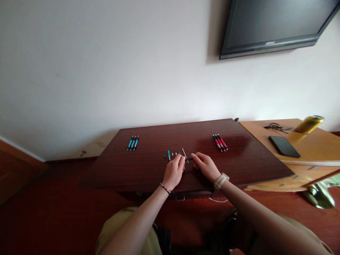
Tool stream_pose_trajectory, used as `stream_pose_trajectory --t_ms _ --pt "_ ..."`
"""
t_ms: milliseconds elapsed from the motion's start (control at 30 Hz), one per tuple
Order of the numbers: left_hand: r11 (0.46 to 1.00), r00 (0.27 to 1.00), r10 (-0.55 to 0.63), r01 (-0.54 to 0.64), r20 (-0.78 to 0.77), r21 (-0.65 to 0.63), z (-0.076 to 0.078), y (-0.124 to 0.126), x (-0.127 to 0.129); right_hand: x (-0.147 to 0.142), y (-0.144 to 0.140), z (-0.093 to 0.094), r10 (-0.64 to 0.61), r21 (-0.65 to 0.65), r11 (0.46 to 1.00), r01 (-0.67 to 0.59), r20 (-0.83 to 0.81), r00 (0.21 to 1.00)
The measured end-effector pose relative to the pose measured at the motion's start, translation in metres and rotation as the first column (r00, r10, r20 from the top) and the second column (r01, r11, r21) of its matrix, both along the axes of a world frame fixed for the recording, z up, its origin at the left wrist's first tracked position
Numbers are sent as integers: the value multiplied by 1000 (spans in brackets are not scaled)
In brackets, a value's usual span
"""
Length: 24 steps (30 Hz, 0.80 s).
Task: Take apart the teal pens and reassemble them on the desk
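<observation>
Head view: dark wooden table (148,170) against a white wall (106,71); both hands (174,171) pinching a thin pen part (188,159).

Both forearms bare, rising from the lower edge of the frame and converging toward its centre. Left hand (174,171) curled, knuckles up, fingertips pinched together at the upper right of the fist; thin bracelet (165,188) on its wrist. Right hand (205,165) just beside it, palm down, fingers bent and pinched toward the left one; pale watch (221,180) on its wrist.
</observation>
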<state>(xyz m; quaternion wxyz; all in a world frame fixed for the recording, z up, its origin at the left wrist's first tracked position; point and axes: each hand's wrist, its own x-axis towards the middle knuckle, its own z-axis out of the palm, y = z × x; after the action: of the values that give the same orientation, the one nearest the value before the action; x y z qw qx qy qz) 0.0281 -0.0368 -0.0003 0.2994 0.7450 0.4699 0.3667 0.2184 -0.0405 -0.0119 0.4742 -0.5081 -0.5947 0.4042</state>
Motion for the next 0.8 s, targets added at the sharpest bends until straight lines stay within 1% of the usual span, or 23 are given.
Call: stream_pose_trajectory --t_ms 133,333,467,600,800 --pt "998 998 60 -59 0 -12 -5 4 0 -5 -2 -4 5 9 1000 -6 75 997" --pt "999 999 37 -36 23 -13 -6 6 1 -6 -2 -8 -35 -2 999 36 99 994" --pt "999 998 43 -42 43 -19 -7 10 1 -7 -1 -10 -62 49 997 55 138 989" --pt "998 998 59 -59 14 -18 -10 13 0 -8 1 -13 -111 96 991 93 200 974" --pt "998 998 55 -55 -10 -2 -12 15 -1 -8 4 -19 -153 155 981 116 252 956"
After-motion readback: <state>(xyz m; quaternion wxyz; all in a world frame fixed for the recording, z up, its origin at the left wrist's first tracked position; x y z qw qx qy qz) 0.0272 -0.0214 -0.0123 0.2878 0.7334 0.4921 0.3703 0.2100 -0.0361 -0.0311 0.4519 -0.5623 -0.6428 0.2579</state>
